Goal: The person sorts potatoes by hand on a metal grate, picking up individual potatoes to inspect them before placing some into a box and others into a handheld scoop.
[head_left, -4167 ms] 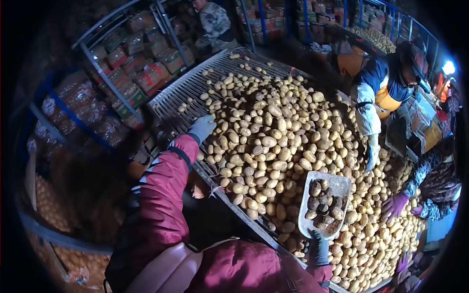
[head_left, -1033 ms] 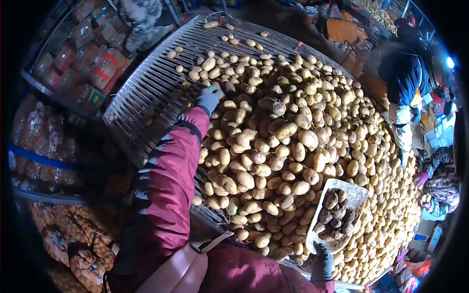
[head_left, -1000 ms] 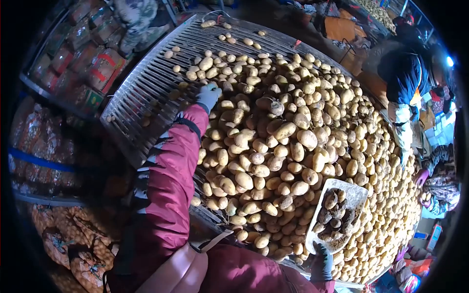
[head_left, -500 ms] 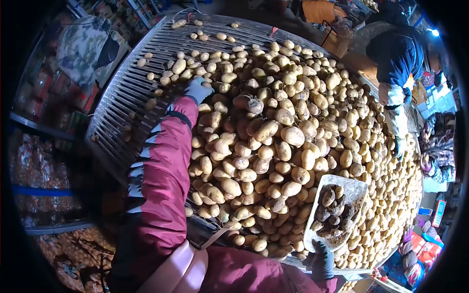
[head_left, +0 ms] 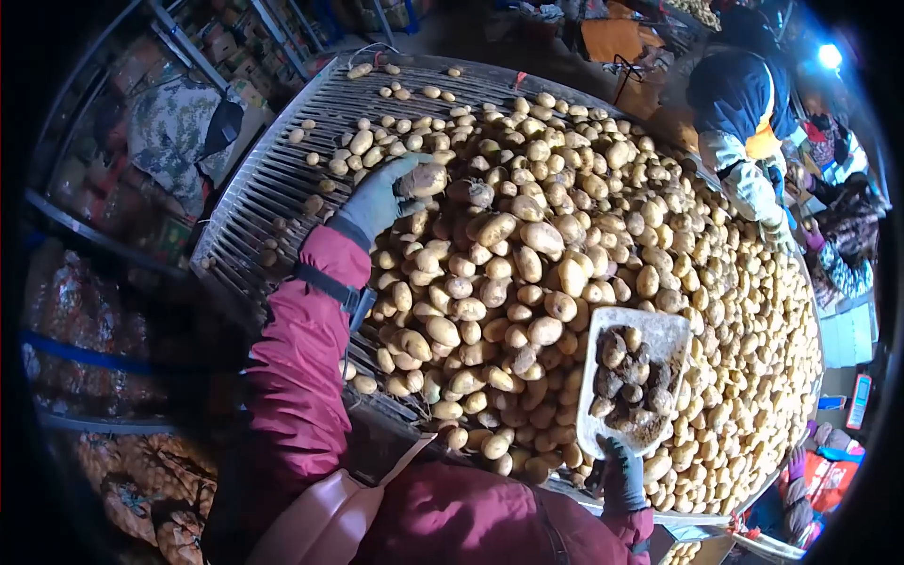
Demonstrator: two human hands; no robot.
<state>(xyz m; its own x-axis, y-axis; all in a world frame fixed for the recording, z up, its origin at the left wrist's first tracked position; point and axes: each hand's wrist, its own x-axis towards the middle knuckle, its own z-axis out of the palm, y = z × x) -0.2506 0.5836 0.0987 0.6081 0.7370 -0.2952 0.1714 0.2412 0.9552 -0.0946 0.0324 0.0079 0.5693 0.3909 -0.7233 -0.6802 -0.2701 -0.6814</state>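
My left hand [head_left: 384, 196], in a grey glove, is closed around a large soil-marked potato [head_left: 426, 180] above the upper left of the heap. Nearer to me, my gloved right hand [head_left: 621, 478] grips the near end of a white plastic scoop [head_left: 590, 395]. The scoop rests tilted on or just over the potato heap [head_left: 527, 273]; the contact is hidden. Several dark, dirty potatoes [head_left: 633, 373] and loose soil lie in it.
The heap covers most of a slatted metal sorting table [head_left: 273, 193], with scattered potatoes on its left slats. Across the table stands another person [head_left: 739, 104], with gloved hands near the heap's right edge. Filled net sacks [head_left: 80, 320] stand at left, and a bright lamp [head_left: 830, 56] shines at upper right.
My left hand has turned and lifted toward me from the heap, now with a potato in it. The right hand keeps its grip on the scoop. The view has tilted slightly.
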